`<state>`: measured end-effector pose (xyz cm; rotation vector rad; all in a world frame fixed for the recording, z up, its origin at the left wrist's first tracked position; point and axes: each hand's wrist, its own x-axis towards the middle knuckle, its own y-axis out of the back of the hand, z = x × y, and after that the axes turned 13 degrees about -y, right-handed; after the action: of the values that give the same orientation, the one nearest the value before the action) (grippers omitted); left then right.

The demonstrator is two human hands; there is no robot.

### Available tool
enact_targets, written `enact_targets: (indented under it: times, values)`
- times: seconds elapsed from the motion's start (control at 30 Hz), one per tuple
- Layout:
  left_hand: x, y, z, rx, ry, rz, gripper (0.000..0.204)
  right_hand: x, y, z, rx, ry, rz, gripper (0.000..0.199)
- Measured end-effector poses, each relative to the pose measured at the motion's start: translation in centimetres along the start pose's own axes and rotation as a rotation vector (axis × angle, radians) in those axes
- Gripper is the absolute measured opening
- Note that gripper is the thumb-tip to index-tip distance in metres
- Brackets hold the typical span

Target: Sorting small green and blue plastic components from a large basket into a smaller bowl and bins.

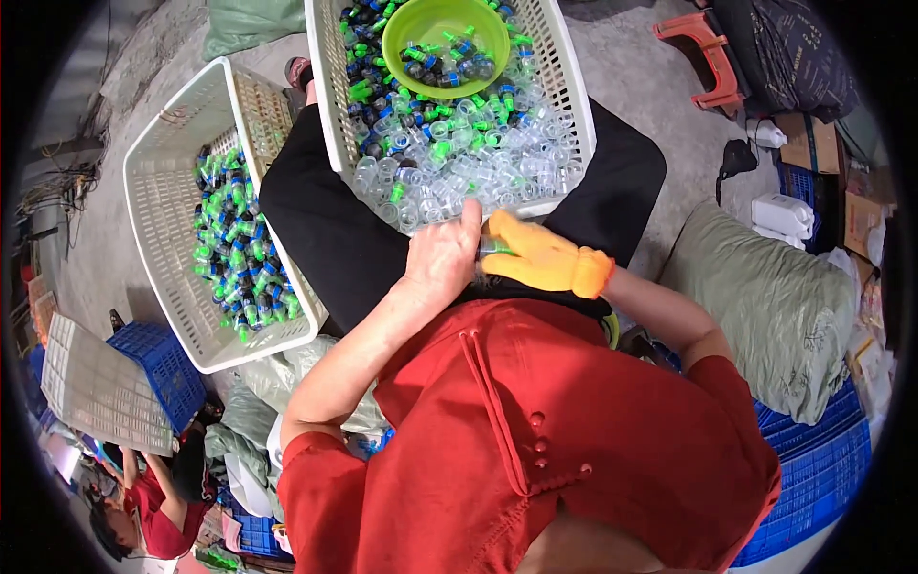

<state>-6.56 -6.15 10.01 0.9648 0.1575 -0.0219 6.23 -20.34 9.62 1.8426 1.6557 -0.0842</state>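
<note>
My bare left hand is closed, thumb pointing up, at the near edge of a white crate between my knees. Against it, my right hand in an orange glove is curled round a small clear-and-green plastic piece. The piece sits between both hands, and their fingers partly hide it. Clear plastic cups fill the near part of the crate. Behind them lie green, blue and dark small pieces. On top rests a lime-green bowl with more of these pieces.
To the left, a second white crate holds many green, blue and dark pieces. A person works at lower left near a tilted white crate. A red stool, sacks and blue crates stand to the right.
</note>
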Motion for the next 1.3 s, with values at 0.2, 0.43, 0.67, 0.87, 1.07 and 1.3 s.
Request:
enact_targets:
  times: [0.2, 0.43, 0.67, 0.87, 1.07, 1.3]
  values:
    - [-0.2, 0.4, -1.7, -0.232, 0.007, 0.111, 0.039, 1.1, 0.8, -3.2, -0.272, 0.06, 0.067, 0.038]
    - [0.4, 0.1, -3.0, 0.106, 0.056, 0.136, 0.022, 4.0, 1.2, -2.1, 0.046, -0.016, -0.058, 0.041]
    - [5.4, -1.4, -12.5, 0.427, 0.201, 0.255, 0.012, 16.7, 2.9, 4.1, -0.666, 0.141, 0.263, 0.037]
    - [9.0, -2.7, -15.5, 0.193, 0.376, -0.158, 0.015, 19.9, 2.7, 6.4, -0.852, 0.098, 0.123, 0.036]
    - [8.9, -1.5, -16.7, 0.071, 0.367, -0.346, 0.028, 17.1, 6.3, 9.6, -0.259, 0.203, 0.505, 0.035]
    - [4.6, 3.7, -14.8, -0.667, 0.425, 0.427, 0.036, 13.8, 7.6, 11.3, -0.272, 0.053, 0.503, 0.029]
